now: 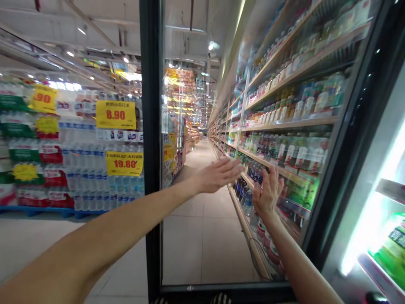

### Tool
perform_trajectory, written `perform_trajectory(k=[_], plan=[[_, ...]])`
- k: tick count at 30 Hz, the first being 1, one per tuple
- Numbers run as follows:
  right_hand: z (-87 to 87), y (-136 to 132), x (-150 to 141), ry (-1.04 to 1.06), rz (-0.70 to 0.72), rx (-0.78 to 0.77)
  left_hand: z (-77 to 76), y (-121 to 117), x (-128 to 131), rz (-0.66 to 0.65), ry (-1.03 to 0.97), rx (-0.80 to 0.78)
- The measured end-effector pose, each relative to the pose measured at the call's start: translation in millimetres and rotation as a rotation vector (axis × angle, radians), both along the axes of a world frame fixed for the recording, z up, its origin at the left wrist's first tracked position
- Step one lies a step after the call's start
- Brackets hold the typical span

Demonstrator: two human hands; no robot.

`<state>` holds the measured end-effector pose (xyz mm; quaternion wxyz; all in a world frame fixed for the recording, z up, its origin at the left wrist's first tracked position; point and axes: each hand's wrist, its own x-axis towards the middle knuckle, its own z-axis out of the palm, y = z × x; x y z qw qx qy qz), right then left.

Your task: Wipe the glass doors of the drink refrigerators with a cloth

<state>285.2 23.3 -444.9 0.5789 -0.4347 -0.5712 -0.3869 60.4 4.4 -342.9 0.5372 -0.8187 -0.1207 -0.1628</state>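
Note:
A glass door (202,249) in a black frame (152,139) stands swung out in front of me. My left hand (220,174) reaches across the middle of the pane, fingers stretched out and slightly blurred. To its right, my right hand (268,192) is raised with fingers spread and the palm facing away. Neither hand holds anything. Whether either one touches the glass I cannot tell. Shelves of bottles (291,107) show in the pane behind my hands, partly blurred; I cannot tell whether they are reflected or seen through it.
At the left, stacked packs of bottled water (88,181) stand on a blue pallet (31,211) with yellow price signs (115,114). A lit cooler shelf (381,276) with green packages (392,249) is close at the right. Pale floor tiles (123,261) run below.

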Motion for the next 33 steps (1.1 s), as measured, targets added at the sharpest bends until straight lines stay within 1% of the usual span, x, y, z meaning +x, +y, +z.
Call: perform_trajectory(k=[2, 3, 4, 5, 8, 9, 10, 11, 13, 14, 15, 16, 17, 19, 20, 21, 22, 23, 25, 26, 27, 28, 30, 31, 32, 33], plan=[[-0.8, 0.4, 4.5, 0.015, -0.013, 0.001, 18.0, 3.5, 9.9, 0.054, -0.276, 0.008], [-1.0, 0.5, 6.4, 0.024, -0.018, 0.001, 23.7, 5.4, 15.5, 0.069, -0.380, 0.007], [-1.1, 0.6, 8.2, 0.032, -0.021, 0.000, 25.7, 7.1, 21.2, 0.069, -0.419, 0.001], [-1.1, 0.6, 9.7, 0.039, -0.023, -0.001, 24.1, 8.5, 27.0, 0.054, -0.381, -0.009], [-0.9, 0.1, 14.5, 0.043, -0.026, -0.002, 9.6, 10.3, 41.2, -0.037, -0.016, -0.038], [-0.9, 0.0, 16.3, 0.042, -0.031, 0.001, 7.5, 10.2, 44.3, -0.054, 0.064, -0.042], [-1.0, 0.0, 18.2, 0.044, -0.037, 0.004, 8.6, 9.9, 46.6, -0.057, 0.080, -0.040], [-1.3, 0.1, 20.1, 0.049, -0.043, 0.004, 12.7, 9.7, 48.2, -0.047, 0.032, -0.034], [-2.2, 0.6, 23.7, 0.061, -0.052, -0.002, 25.0, 9.5, 49.8, -0.009, -0.190, -0.010], [-2.8, 0.9, 25.1, 0.064, -0.054, -0.009, 29.6, 9.7, 50.1, 0.008, -0.296, 0.002], [-3.5, 1.2, 26.3, 0.065, -0.056, -0.015, 31.1, 10.2, 50.5, 0.014, -0.357, 0.007], [-4.2, 1.5, 27.1, 0.067, -0.058, -0.018, 29.0, 10.9, 50.9, 0.004, -0.352, 0.004], [-4.8, 1.6, 27.7, 0.066, -0.059, -0.018, 23.8, 11.7, 51.4, -0.022, -0.278, -0.008], [-5.6, 1.5, 28.1, 0.063, -0.056, -0.016, 9.4, 13.6, 53.4, -0.097, -0.026, -0.040], [-5.8, 1.4, 28.1, 0.065, -0.053, -0.015, 3.7, 14.4, 54.9, -0.127, 0.067, -0.051], [-5.9, 1.4, 28.2, 0.069, -0.049, -0.015, 0.9, 15.1, 56.9, -0.140, 0.099, -0.055], [-5.9, 1.4, 28.3, 0.072, -0.048, -0.015, 1.4, 15.5, 59.2, -0.135, 0.059, -0.051], [-6.0, 1.5, 28.7, 0.077, -0.049, -0.014, 4.4, 15.6, 61.6, -0.116, -0.046, -0.041], [-6.5, 2.2, 30.1, 0.085, -0.053, -0.013, 12.6, 14.5, 65.9, -0.059, -0.327, -0.015], [-6.9, 2.7, 31.2, 0.088, -0.055, -0.012, 14.2, 13.5, 67.3, -0.040, -0.414, -0.005], [-7.2, 3.1, 32.3, 0.089, -0.056, -0.010, 12.4, 12.4, 68.2, -0.035, -0.425, -0.001], [-7.5, 3.2, 33.5, 0.093, -0.055, -0.007, 7.1, 11.2, 68.5, -0.049, -0.356, -0.003], [-7.0, 1.7, 35.0, 0.100, -0.048, 0.000, -10.9, 9.4, 67.6, -0.106, -0.081, -0.015], [-6.0, -0.3, 34.8, 0.101, -0.038, 0.006, -20.4, 9.0, 67.0, -0.127, 0.018, -0.018], [-4.3, -3.2, 33.5, 0.098, -0.020, 0.015, -28.2, 9.0, 66.5, -0.135, 0.068, -0.020], [-1.9, -7.0, 30.9, 0.089, 0.011, 0.030, -33.1, 9.5, 66.4, -0.128, 0.053, -0.018]])
